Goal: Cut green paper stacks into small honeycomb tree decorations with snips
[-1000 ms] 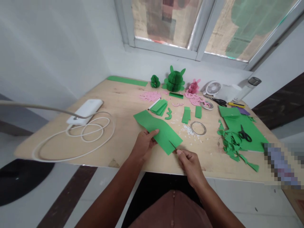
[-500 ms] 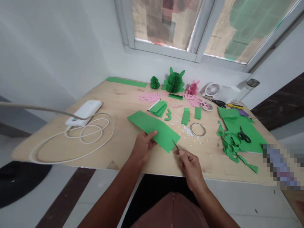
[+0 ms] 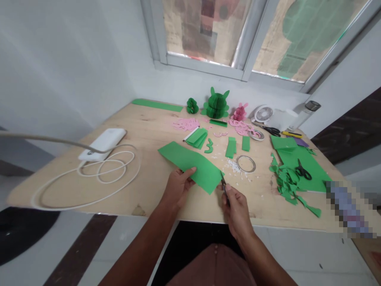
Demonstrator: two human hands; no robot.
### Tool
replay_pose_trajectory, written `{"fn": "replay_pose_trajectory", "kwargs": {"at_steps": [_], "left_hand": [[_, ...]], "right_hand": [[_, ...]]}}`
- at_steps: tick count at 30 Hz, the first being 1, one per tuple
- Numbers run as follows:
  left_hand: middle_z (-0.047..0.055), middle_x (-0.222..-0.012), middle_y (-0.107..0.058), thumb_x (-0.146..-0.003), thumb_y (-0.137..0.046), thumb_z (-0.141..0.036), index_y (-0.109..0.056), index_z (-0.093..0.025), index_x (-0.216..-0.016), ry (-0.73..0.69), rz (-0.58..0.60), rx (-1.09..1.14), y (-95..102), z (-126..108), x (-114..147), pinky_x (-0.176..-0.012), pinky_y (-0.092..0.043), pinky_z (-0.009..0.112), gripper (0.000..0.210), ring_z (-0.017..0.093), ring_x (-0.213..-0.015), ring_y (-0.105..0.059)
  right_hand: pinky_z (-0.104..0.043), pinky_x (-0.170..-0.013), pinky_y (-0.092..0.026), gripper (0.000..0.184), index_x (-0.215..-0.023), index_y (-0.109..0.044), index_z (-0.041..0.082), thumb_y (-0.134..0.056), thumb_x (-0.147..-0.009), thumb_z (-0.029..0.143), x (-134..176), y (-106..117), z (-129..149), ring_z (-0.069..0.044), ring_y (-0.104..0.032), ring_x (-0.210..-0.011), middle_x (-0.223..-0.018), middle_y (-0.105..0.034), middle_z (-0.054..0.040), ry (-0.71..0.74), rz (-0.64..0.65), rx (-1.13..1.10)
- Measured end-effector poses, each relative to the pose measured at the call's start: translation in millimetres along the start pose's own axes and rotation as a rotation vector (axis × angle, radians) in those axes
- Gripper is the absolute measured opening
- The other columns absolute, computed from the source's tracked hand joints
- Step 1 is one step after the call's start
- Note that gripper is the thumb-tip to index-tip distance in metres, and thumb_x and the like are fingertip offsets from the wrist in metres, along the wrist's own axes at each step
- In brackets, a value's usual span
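My left hand (image 3: pixel 181 183) pinches the lower edge of a green sheet of paper (image 3: pixel 192 163), thumb on top and fingers underneath. The sheet is held tilted just above the table and bends slightly toward its right end. In my right hand (image 3: pixel 235 202) is a pair of dark scissors (image 3: pixel 225 188), fingers wrapped round the handles. Their blades point up and away, at the right edge of the sheet. Whether the blades are touching the paper I cannot tell. Beyond the sheet lie a curvy green cutout (image 3: pixel 209 146) and a stack of green paper pieces (image 3: pixel 197 137).
Green paper scraps (image 3: pixel 287 178) and a second pair of scissors (image 3: pixel 303 171) lie at the right, by a large green sheet (image 3: pixel 315 171). A tape ring (image 3: pixel 246 163) sits among white bits. Leftward are a white power bank (image 3: pixel 102 143) and its looped cable (image 3: pixel 86 207). Honeycomb paper figures (image 3: pixel 216 105) stand behind.
My right hand has turned the scissors more upright and shifted their blades to the sheet's right edge. The left hand keeps its hold on the paper. The view has shifted slightly.
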State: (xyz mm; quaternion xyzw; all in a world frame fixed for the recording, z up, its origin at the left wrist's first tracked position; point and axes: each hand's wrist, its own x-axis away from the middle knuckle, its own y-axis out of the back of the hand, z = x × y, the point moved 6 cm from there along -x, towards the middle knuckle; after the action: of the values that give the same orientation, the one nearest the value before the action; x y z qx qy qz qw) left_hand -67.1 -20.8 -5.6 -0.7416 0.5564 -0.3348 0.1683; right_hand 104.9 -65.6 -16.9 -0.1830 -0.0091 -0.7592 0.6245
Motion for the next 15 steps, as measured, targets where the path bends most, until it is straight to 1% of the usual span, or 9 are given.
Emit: {"fn": "replay_pose_trajectory", "kwargs": {"at_steps": [8,11,15], "left_hand": [[0.007,-0.082,-0.074,-0.054,-0.081,-0.017,-0.066,-0.012,-0.083,-0.003,-0.015,0.019,1.2,5.3,0.2,-0.063,-0.056,0.028,0.033,0.018,-0.070,-0.068],[0.007,-0.081,-0.073,-0.054,-0.081,-0.017,-0.066,-0.012,-0.083,0.003,-0.023,0.017,1.5,6.3,0.7,-0.064,-0.056,0.028,0.033,0.018,-0.071,-0.068],[0.007,-0.079,-0.073,-0.054,-0.081,-0.017,-0.066,-0.012,-0.081,0.005,-0.025,0.015,1.1,6.7,1.4,-0.063,-0.055,0.028,0.032,0.019,-0.071,-0.068]], "right_hand": [[-0.022,-0.041,-0.012,0.047,-0.074,-0.066,0.014,-0.070,-0.068,0.060,-2.1,-4.0,1.4,-0.005,-0.024,-0.042,-0.047,-0.037,0.0073,0.025,-0.030,-0.071],[-0.022,-0.041,-0.014,0.045,-0.071,-0.065,0.014,-0.069,-0.069,0.059,-3.4,-4.8,1.6,-0.005,-0.025,-0.043,-0.047,-0.037,0.0073,0.046,-0.034,-0.069],[-0.023,-0.040,-0.013,0.045,-0.073,-0.065,0.014,-0.068,-0.070,0.059,-3.9,-4.6,0.9,-0.005,-0.025,-0.042,-0.047,-0.037,0.0075,0.044,-0.036,-0.069]]}}
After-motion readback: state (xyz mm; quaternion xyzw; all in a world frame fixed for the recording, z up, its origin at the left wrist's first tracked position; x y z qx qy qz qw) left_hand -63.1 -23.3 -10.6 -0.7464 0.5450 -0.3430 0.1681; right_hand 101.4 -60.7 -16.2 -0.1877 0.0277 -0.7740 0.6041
